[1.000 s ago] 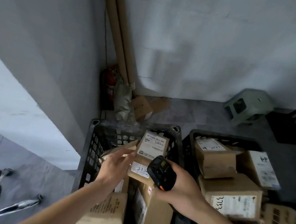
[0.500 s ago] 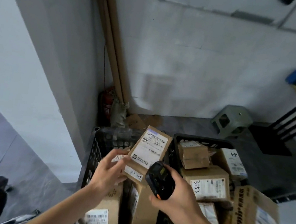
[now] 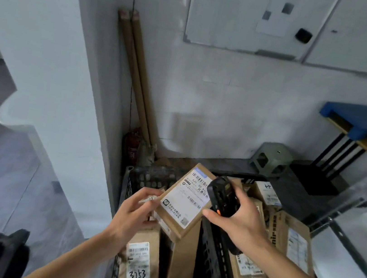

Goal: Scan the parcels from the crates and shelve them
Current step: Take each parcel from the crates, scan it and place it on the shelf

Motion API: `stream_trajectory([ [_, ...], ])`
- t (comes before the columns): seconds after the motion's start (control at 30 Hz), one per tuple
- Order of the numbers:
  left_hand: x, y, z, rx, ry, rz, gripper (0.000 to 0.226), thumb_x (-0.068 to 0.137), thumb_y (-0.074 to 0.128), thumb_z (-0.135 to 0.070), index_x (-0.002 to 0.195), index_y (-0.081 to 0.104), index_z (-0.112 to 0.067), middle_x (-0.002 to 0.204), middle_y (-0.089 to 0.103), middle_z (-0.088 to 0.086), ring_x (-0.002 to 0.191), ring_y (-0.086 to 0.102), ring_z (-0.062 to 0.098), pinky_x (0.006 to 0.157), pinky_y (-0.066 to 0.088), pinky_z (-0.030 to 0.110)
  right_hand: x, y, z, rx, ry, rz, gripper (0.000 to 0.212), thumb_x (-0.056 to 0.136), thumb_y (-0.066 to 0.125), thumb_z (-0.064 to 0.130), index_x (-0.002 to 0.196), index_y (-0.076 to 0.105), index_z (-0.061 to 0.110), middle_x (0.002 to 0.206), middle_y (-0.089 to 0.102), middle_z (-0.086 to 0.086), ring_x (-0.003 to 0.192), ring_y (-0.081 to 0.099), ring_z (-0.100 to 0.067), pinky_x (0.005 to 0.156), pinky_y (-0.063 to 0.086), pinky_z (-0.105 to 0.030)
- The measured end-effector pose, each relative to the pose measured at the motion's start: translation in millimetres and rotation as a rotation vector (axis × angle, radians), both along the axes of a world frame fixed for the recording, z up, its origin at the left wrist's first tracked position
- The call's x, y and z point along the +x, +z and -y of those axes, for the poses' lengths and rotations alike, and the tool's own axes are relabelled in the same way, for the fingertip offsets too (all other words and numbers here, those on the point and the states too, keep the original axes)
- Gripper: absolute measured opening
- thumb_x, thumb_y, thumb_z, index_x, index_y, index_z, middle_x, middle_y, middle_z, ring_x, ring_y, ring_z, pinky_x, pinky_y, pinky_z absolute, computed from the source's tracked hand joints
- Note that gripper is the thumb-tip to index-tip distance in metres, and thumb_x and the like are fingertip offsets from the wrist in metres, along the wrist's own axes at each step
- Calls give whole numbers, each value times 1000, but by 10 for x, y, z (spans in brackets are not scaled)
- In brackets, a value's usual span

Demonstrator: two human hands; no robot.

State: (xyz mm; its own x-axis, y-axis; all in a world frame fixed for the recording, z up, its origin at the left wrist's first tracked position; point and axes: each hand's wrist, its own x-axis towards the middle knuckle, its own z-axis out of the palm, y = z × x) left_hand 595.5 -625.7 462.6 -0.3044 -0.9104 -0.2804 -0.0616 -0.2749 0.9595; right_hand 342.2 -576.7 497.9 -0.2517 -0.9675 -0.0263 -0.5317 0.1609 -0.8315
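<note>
now the left hand pinches the parcel above the crates, label tilted up; the right hand grips the scanner at its edge. aim squarely at the top barcode and hold the parcel steady.

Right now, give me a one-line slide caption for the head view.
Left hand holds a labelled parcel above the black crates while the right hand aims a handheld scanner at its label.
</note>
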Motion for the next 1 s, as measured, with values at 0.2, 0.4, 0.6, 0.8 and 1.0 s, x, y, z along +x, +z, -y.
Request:
stream_trajectory([
  [0.2, -221, 469, -354, -119, -30, -46, 22, 97, 64, -30, 118, 69, -27, 104, 76, 2, 97, 72, 12, 80, 57, 28, -55, 334, -415, -72, -99, -49, 64, 67, 94, 33, 114, 56, 53, 114, 65, 28, 110, 58, 11, 94, 47, -20],
  [0.4, -658, 723, -716, -188, 118, -3, 36, 76, 77, -51, 105, 65, -32, 101, 75, -5, 94, 71, 8, 81, 56, 31, -374, 663, -960, -82, -171, -58, 70, 62, 94, 41, 123, 60, 40, 114, 67, 20, 112, 62, -2, 100, 53, -35],
  [0.6, -1206, 1113, -1283, -294, 281, 65, 34, 82, 71, -54, 96, 71, -23, 91, 74, -9, 88, 68, 4, 71, 47, 18, -771, 887, -1690, -81, -182, -92, 76, 57, 88, 57, 125, 57, 46, 119, 63, 22, 113, 59, 2, 95, 51, -27],
  [0.8, -1656, 1317, -1745, -284, 124, 46, 36, 87, 70, -53, 117, 72, -32, 97, 76, -19, 88, 69, -8, 71, 51, 9, -1146, 1039, -2343, -94, -271, -29, 77, 56, 88, 57, 127, 59, 43, 118, 68, 19, 112, 62, 0, 100, 54, -37],
  [1.0, -2029, 1456, -2101, -204, -99, -135, 43, 89, 66, -44, 131, 59, -39, 109, 77, -11, 101, 73, 8, 94, 57, 40, -1489, 1260, -2951, -94, -331, -16, 66, 56, 87, 52, 117, 63, 48, 114, 70, 23, 108, 64, 4, 97, 54, -34],
])
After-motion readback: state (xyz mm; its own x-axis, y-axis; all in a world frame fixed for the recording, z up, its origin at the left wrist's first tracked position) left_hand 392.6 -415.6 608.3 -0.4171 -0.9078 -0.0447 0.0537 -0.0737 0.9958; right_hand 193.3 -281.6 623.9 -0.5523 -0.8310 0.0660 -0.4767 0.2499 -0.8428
